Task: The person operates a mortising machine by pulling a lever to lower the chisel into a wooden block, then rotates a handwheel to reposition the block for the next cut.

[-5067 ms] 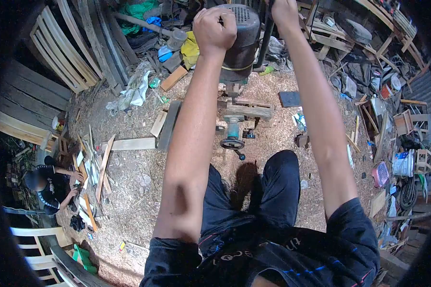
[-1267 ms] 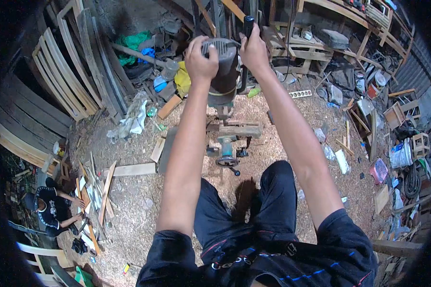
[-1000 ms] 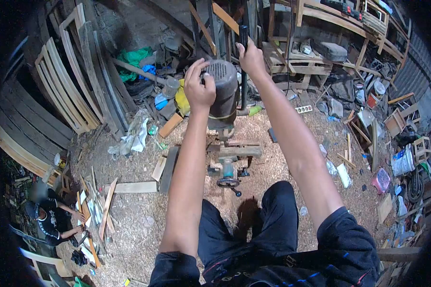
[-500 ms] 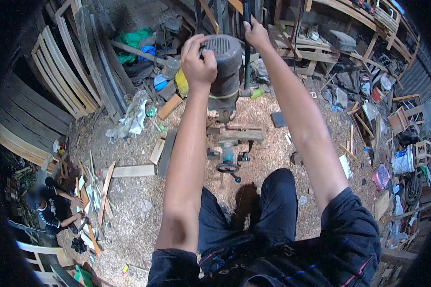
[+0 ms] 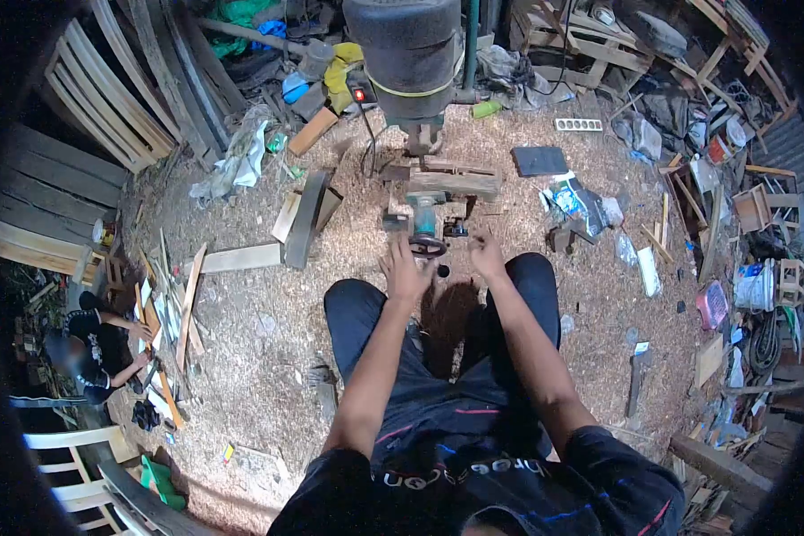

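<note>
A drill-press-like machine with a dark motor housing (image 5: pixel 411 54) stands before me. Below it, a worn wooden block (image 5: pixel 456 181) lies across a clamp with a green body (image 5: pixel 426 214). On its front is a dark handwheel (image 5: pixel 427 246) with a black knob (image 5: pixel 443 271). My left hand (image 5: pixel 406 272) is closed at the wheel's left rim, partly covering it. To the right, my right hand (image 5: pixel 487 256) hovers close to a small dark metal fitting (image 5: pixel 456 229), fingers slightly apart and nothing visible in them.
A red-lit switch (image 5: pixel 359 94) on a cable hangs left of the machine. Boards (image 5: pixel 305 219) lie on the shavings-covered floor, with a dark slab (image 5: pixel 540 161) and a power strip (image 5: pixel 579 125) at right. Another person (image 5: pixel 94 348) handles wood strips at far left.
Both hands have come down from the motor top and the upright pole to the handwheel area. My view has tilted downward, so the machine's top is now cut off.
</note>
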The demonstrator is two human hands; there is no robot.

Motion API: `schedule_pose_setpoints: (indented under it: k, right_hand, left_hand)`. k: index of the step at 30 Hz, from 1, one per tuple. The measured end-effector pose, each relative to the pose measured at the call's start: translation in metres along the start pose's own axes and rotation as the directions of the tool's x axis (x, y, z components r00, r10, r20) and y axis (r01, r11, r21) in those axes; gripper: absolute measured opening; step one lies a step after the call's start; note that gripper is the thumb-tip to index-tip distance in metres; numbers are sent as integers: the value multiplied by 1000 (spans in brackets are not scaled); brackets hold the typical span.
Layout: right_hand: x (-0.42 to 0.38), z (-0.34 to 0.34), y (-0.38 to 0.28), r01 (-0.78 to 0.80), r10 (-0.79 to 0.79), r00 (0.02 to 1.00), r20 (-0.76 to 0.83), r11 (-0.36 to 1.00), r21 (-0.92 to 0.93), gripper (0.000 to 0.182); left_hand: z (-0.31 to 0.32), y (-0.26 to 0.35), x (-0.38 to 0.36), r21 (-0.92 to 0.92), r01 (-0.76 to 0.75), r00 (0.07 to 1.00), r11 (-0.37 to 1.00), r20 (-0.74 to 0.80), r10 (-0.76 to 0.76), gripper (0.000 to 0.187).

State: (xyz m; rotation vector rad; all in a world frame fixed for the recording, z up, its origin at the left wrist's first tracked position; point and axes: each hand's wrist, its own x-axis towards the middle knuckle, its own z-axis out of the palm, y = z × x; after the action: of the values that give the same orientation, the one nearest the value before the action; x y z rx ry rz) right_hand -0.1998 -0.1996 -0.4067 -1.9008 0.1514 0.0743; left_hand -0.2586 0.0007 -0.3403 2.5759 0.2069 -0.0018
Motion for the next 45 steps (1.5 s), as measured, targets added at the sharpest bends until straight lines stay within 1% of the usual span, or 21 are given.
schedule_pose_setpoints:
  k: [1, 3, 6, 8, 9, 10, 12, 13, 16, 17, 20, 24, 26, 27, 30, 31, 34, 37, 40, 43, 45]
  right_hand:
    - [-3, 1, -17, 36, -23, 997, 70, 981, -189, 29]
    - [-22, 4, -38, 111, -3, 980, 198, 837, -536, 31]
    - [-17, 14, -34, 78, 104, 946, 309, 848, -524, 38]
    - [-16, 19, -31, 91, 41, 961, 273, 886, -455, 40]
    - [-17, 21, -30, 109, -7, 971, 239, 904, -414, 42]
    - [-19, 22, -29, 127, -56, 979, 198, 920, -371, 45]
    - [-21, 18, -33, 122, -42, 974, 221, 922, -367, 44]
    - [-23, 15, -35, 127, -44, 972, 232, 925, -358, 43]
    - [-32, 5, -51, 87, 18, 966, 256, 916, -392, 39]
    - [-34, 4, -59, 69, 47, 963, 266, 909, -411, 38]
    - [-28, 9, -48, 71, 55, 960, 276, 901, -428, 36]
    - [-29, 10, -46, 143, -18, 958, 286, 894, -424, 36]
    - [-28, 12, -35, 212, -84, 951, 298, 879, -427, 36]
    - [-30, 12, -35, 196, -69, 954, 292, 880, -432, 36]
    - [-30, 15, -40, 179, -60, 957, 283, 890, -420, 35]
    - [-30, 15, -42, 187, -71, 955, 288, 898, -399, 33]
    - [-31, 20, -46, 191, -71, 946, 317, 911, -366, 31]
    - [-29, 29, -35, 225, -99, 940, 327, 899, -376, 34]
    - [-25, 37, -24, 238, -100, 933, 345, 891, -387, 35]
    - [-22, 40, -19, 225, -83, 933, 350, 894, -388, 33]
    - [-23, 38, -21, 234, -100, 938, 331, 890, -392, 32]
  left_hand:
    - [4, 3, -7, -35, 10, 996, 999, 88, -7, 105]
    - [13, 9, -12, 101, 19, 994, 995, 103, -30, 110]
    - [24, 14, -11, 185, 48, 990, 981, 120, -71, 111]
    - [31, 15, -13, 221, 49, 994, 974, 83, -69, 109]
    - [41, 13, -12, 268, 29, 1000, 963, -4, -29, 106]
    - [48, 9, -14, 271, 33, 999, 962, -2, -34, 105]
    - [57, 5, -9, 277, 31, 999, 960, -3, -32, 103]
    - [66, 1, -7, 337, -10, 985, 941, -157, 66, 106]
    - [57, -6, -3, 182, -35, 996, 983, -71, 48, 110]
    - [55, -5, -3, 183, -52, 993, 982, -98, 71, 114]
    - [56, -12, 0, 102, -82, 992, 991, -83, 91, 114]
    - [54, -12, 0, 44, -80, 992, 996, -98, 84, 109]
    - [54, -21, 3, 2, -147, 981, 989, -130, 146, 107]
    - [50, -23, 2, -16, -178, 974, 984, -146, 174, 106]
    - [36, -29, 1, -73, -169, 983, 983, -89, 163, 102]
    - [40, -35, 4, -28, -198, 972, 980, -134, 192, 100]
    - [43, -44, 7, -53, -197, 973, 979, -137, 188, 98]
    - [34, -54, 12, -126, -126, 992, 984, 4, 128, 93]
    - [24, -59, 11, -130, -112, 992, 985, 49, 119, 89]
    - [28, -63, 12, -135, -190, 982, 972, -31, 188, 88]
    - [31, -64, 13, -165, -185, 982, 969, -52, 179, 89]
